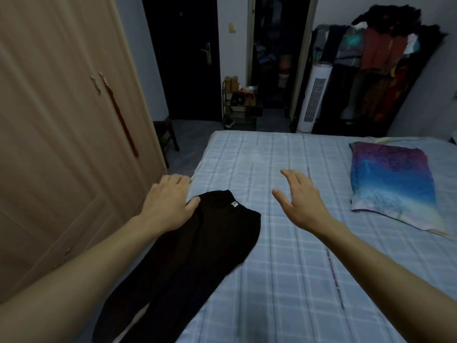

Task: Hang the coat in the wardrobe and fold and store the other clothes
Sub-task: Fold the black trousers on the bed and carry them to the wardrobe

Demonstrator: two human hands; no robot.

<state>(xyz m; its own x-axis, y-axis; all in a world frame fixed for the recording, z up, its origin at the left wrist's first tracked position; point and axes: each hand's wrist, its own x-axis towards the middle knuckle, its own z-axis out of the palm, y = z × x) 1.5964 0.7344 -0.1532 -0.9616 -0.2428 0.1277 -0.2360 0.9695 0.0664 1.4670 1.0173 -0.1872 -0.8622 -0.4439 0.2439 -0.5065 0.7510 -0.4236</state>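
A pair of black trousers (197,248) lies flat along the left side of the bed (284,268), waistband at the far end with a small white label. My left hand (168,204) rests palm down on the waistband's left corner, thumb on the cloth. Just right of the trousers, my right hand (299,201) hovers over the blue checked sheet, fingers spread, holding nothing. The beige wardrobe (61,134) stands to the left with both doors closed.
A colourful pillow (390,184) lies at the bed's right. Beyond the bed stand a white tower fan (312,97), a rack heaped with clothes (385,70), a shoe shelf (238,105), a dark door and an open doorway. A dark stool (165,134) sits beside the wardrobe.
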